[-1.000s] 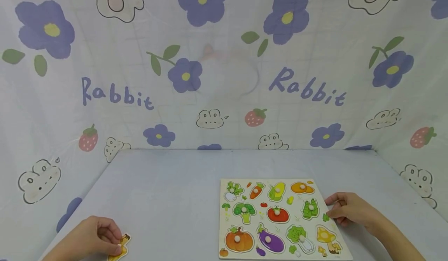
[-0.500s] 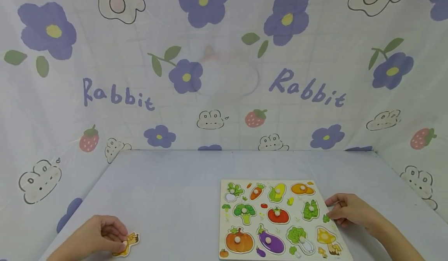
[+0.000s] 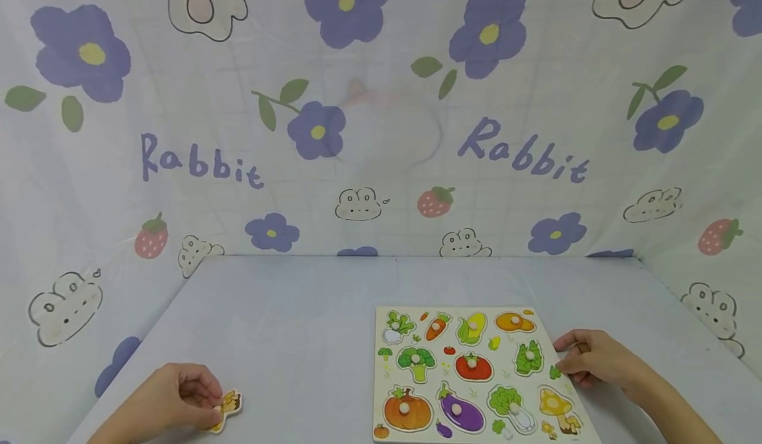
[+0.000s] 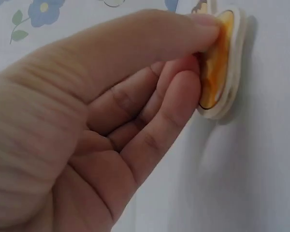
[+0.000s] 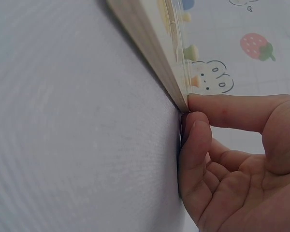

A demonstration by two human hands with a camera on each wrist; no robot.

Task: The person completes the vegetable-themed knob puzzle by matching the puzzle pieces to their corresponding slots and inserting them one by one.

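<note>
My left hand point(image 3: 172, 401) pinches a yellow mushroom-shaped puzzle piece point(image 3: 231, 405) by its knob, low over the table at the left. In the left wrist view the piece's orange face and pale wooden rim point(image 4: 236, 63) show beyond the thumb. A wooden vegetable peg puzzle board point(image 3: 431, 386) lies to the right of centre. At its right edge my right hand point(image 3: 604, 361) grips the border, thumb at the top edge and curled fingers below it, as the right wrist view shows. The board's lower-right spot bears a yellow mushroom picture point(image 3: 555, 402) without a knob.
Knobbed pieces sit in the board, among them a tomato point(image 3: 473, 368), an eggplant point(image 3: 464, 412), a pumpkin point(image 3: 411, 416) and a broccoli point(image 3: 417, 355). A pale cloth covers the table point(image 3: 286, 338). Behind it hangs a curtain point(image 3: 381, 232) printed with flowers and rabbits.
My left hand has slid a little to the right with the mushroom piece, and more of the piece now shows past the fingers. The right hand and the board stay put.
</note>
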